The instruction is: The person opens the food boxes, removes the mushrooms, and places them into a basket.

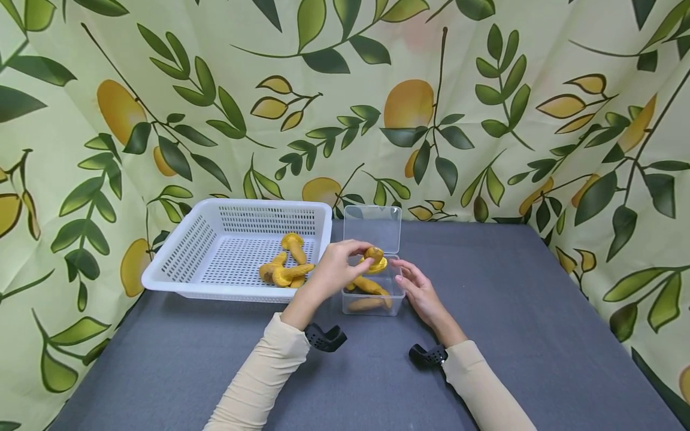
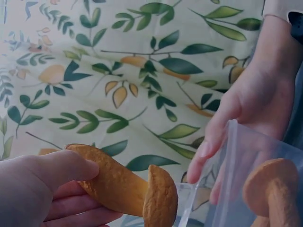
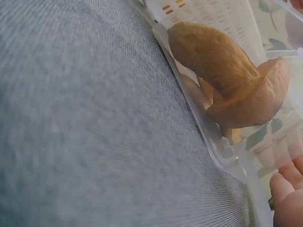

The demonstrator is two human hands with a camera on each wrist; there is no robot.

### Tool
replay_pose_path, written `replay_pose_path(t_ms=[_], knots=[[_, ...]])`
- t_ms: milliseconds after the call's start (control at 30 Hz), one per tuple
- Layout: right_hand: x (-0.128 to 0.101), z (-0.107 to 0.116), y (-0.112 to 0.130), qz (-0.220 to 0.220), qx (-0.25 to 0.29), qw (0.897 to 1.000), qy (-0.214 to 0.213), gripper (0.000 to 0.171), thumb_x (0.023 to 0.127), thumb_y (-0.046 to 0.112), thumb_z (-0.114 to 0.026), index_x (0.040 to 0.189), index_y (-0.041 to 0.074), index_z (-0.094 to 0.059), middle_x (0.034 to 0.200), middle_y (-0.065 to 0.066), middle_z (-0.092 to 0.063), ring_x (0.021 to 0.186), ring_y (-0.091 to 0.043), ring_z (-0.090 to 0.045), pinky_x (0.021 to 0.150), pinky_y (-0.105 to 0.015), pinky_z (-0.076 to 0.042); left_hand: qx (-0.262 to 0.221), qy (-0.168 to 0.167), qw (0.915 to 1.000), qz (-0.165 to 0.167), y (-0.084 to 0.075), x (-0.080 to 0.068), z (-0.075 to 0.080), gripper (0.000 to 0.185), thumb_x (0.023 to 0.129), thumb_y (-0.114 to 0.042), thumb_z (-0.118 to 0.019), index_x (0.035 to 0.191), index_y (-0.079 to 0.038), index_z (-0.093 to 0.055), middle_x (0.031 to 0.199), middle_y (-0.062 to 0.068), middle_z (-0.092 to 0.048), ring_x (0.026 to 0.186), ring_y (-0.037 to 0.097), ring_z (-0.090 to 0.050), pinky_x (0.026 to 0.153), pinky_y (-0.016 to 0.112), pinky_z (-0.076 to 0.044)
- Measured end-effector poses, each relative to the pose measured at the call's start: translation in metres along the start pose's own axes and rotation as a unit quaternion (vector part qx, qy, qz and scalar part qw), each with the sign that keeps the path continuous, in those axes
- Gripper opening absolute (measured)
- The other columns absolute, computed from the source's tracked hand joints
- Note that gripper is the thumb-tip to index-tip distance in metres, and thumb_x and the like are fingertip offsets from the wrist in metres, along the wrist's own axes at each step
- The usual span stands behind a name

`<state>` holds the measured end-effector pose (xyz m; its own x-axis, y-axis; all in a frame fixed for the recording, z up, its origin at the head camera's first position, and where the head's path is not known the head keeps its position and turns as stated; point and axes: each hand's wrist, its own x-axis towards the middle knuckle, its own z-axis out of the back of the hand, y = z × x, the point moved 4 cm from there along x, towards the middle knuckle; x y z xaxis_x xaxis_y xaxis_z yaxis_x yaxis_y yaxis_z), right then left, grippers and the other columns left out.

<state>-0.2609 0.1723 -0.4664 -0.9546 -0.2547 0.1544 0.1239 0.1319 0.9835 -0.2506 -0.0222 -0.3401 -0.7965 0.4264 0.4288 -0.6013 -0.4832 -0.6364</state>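
Over the clear box (image 1: 373, 299), mushroom (image 1: 374, 258) in left fingers (image 1: 356, 248)

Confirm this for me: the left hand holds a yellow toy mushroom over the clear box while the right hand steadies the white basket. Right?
Not quite. In the head view the right hand rests against the clear box, not the white basket. The left hand does hold the toy mushroom over the box.

Staged recording booth, not a home: lemon-print curtain (image 1: 345, 90) hung close behind and beside a grey-clothed table (image 1: 512, 311).
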Motion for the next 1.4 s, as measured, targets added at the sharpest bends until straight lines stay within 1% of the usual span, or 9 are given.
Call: replay_pose_path(t_ms=[67,133,267,367,467,667,833,1133,1400], knots=[[0.0,0.0,0.001,0.002,-0.002,1.0,-0.003,0.048,0.099,0.015,-0.051,0.138,-0.007,-0.036,0.128,0.021,-0.053,0.128,0.007,-0.037,0.124,-0.055,-0.006,-0.001,-0.006,1.0,-0.001,-0.001,-0.001,0.003,0.023,0.088,-0.011,-0.068,0.109,-0.001,-0.069,0.107,0.013,-0.073,0.101,0.024,-0.07,0.091,0.035,-0.059],[0.0,0.0,0.002,0.005,-0.005,1.0,-0.004,0.049,0.098,0.015,-0.053,0.138,-0.008,-0.036,0.13,0.019,-0.054,0.128,0.007,-0.039,0.124,-0.054,-0.008,0.001,-0.013,0.9999,-0.002,-0.001,-0.002,0.006,0.024,0.088,-0.011,-0.069,0.109,-0.001,-0.069,0.107,0.014,-0.073,0.1,0.024,-0.07,0.091,0.035,-0.059],[0.0,0.0,0.003,0.017,-0.002,1.0,-0.002,0.046,0.098,0.013,-0.053,0.137,-0.007,-0.039,0.132,0.014,-0.055,0.129,0.006,-0.042,0.124,-0.03,-0.023,0.002,-0.021,0.9998,0.003,0.0,-0.004,0.012,0.024,0.087,-0.01,-0.069,0.109,-0.001,-0.069,0.107,0.014,-0.073,0.1,0.024,-0.071,0.091,0.036,-0.059],[-0.001,0.001,0.003,0.023,0.012,1.0,-0.005,0.042,0.097,0.01,-0.053,0.135,-0.005,-0.043,0.13,0.015,-0.056,0.128,0.006,-0.044,0.112,-0.011,-0.031,-0.002,-0.025,0.9997,0.007,0.0,-0.006,0.016,0.024,0.087,-0.01,-0.069,0.11,0.0,-0.069,0.107,0.015,-0.073,0.1,0.025,-0.071,0.09,0.038,-0.059],[-0.001,0.001,0.003,0.016,0.015,1.0,-0.009,0.043,0.097,0.011,-0.054,0.135,-0.005,-0.043,0.128,0.018,-0.056,0.127,0.006,-0.042,0.105,-0.005,-0.034,-0.001,-0.03,0.9995,0.01,-0.001,-0.008,0.021,0.025,0.088,-0.01,-0.069,0.111,0.0,-0.069,0.107,0.015,-0.073,0.099,0.026,-0.07,0.088,0.039,-0.059],[-0.001,0.001,0.003,-0.006,-0.002,1.0,-0.011,0.052,0.098,0.015,-0.054,0.138,-0.01,-0.034,0.129,0.022,-0.053,0.129,0.005,-0.037,0.102,-0.002,-0.034,0.003,-0.043,0.999,0.015,0.002,-0.01,0.029,0.026,0.089,-0.012,-0.068,0.112,-0.002,-0.069,0.108,0.013,-0.073,0.099,0.023,-0.07,0.087,0.037,-0.059],[-0.001,0.001,0.003,-0.001,0.002,1.0,-0.008,0.052,0.098,0.015,-0.053,0.138,-0.011,-0.033,0.131,0.02,-0.052,0.129,0.005,-0.039,0.102,-0.003,-0.034,0.008,-0.063,0.9979,0.01,0.007,-0.013,0.037,0.025,0.089,-0.013,-0.068,0.111,-0.003,-0.07,0.107,0.012,-0.073,0.097,0.022,-0.071,0.089,0.038,-0.059],[-0.001,0.001,0.001,0.008,0.009,1.0,-0.005,0.048,0.098,0.014,-0.052,0.137,-0.009,-0.036,0.129,0.021,-0.053,0.127,0.005,-0.043,0.102,-0.005,-0.037,0.003,-0.095,0.9948,0.037,0.016,-0.023,0.06,0.029,0.087,-0.012,-0.07,0.113,0.002,-0.068,0.108,0.017,-0.072,0.096,0.027,-0.071,0.09,0.041,-0.059],[-0.001,0.001,0.001,-0.002,0.001,1.0,-0.008,0.048,0.098,0.014,-0.051,0.137,-0.009,-0.034,0.129,0.021,-0.052,0.126,0.006,-0.043,0.101,-0.005,-0.038,0.0,-0.108,0.9921,0.064,0.023,-0.029,0.076,0.03,0.087,-0.012,-0.07,0.113,0.002,-0.068,0.11,0.018,-0.072,0.097,0.028,-0.071,0.092,0.043,-0.058]])
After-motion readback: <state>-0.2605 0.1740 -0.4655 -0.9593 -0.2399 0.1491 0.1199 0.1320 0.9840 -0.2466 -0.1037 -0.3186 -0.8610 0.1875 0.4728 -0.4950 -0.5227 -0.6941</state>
